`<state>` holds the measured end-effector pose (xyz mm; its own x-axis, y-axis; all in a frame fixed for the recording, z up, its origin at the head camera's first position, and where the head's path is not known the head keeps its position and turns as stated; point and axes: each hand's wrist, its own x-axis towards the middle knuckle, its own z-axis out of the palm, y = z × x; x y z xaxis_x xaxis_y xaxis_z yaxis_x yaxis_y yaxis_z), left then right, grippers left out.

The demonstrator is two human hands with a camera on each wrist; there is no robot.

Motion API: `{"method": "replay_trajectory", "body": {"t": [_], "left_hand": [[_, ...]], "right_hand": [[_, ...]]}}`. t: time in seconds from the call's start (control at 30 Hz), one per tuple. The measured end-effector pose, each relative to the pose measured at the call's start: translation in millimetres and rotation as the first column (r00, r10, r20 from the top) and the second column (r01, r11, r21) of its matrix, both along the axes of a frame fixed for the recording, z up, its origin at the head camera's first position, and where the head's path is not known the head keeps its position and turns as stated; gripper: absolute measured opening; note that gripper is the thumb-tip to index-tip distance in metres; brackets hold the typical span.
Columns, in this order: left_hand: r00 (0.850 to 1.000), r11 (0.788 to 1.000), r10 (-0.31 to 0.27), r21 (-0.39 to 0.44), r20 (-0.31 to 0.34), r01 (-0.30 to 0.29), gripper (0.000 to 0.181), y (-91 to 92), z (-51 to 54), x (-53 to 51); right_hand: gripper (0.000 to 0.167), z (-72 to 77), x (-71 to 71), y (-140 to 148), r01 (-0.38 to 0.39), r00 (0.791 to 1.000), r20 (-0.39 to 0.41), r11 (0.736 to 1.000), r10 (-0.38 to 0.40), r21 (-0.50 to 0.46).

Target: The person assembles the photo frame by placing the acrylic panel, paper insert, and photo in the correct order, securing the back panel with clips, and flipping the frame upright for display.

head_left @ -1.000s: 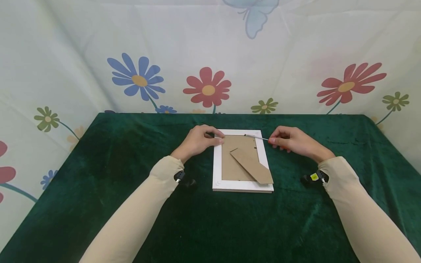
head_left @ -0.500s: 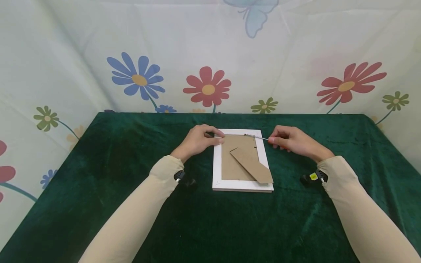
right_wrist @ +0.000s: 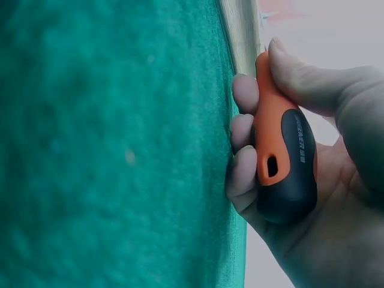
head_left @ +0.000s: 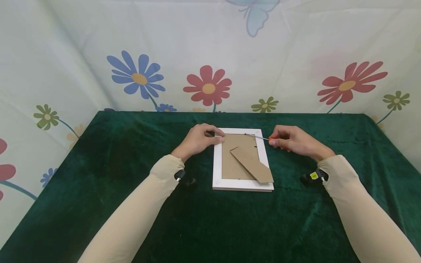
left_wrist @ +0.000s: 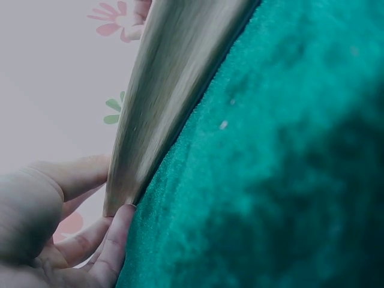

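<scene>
A white picture frame (head_left: pixel 217 162) lies back side up, its brown backboard (head_left: pixel 236 141) showing. A cardboard easel stand (head_left: pixel 253 167) slants across the board and reaches over the lower right edge. At the frame's upper left corner, my left hand (head_left: pixel 198 140) grips the edge, thumb on top; the left wrist view shows the fingers (left_wrist: pixel 114 246) around the corner of its wooden side. My right hand (head_left: pixel 292 139) holds a screwdriver by its orange and black handle (right_wrist: pixel 273 135). The metal shaft (head_left: pixel 258 137) crosses the frame's right border, its tip at the backboard's top edge.
Dark green velvet cloth (head_left: pixel 210 226) covers the table around the frame. Behind it hangs a pale curtain (head_left: pixel 289 47) printed with flowers. Small dark tabs (head_left: pixel 255 147) line the backboard's edge. A wrist camera (head_left: pixel 310 178) hangs below the right wrist.
Slightly more of the orange handle shows between my right thumb and fingers. The frame, my left hand and the screwdriver tip keep their places.
</scene>
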<state>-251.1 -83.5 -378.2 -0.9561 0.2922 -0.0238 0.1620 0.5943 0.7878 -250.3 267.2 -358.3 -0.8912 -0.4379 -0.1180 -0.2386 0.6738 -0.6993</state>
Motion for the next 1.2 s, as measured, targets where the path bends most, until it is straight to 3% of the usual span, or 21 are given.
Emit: {"method": "replay_trajectory", "body": {"t": [1.2], "left_hand": [[1.0, 1.0, 0.004, -0.003, 0.001, -0.004, 0.027, 1.4, 2.4, 1.6]], "right_hand": [[0.01, 5.5, 4.0, -4.9, -0.037, 0.998, -0.039, 0.997, 0.039, 0.063]]}}
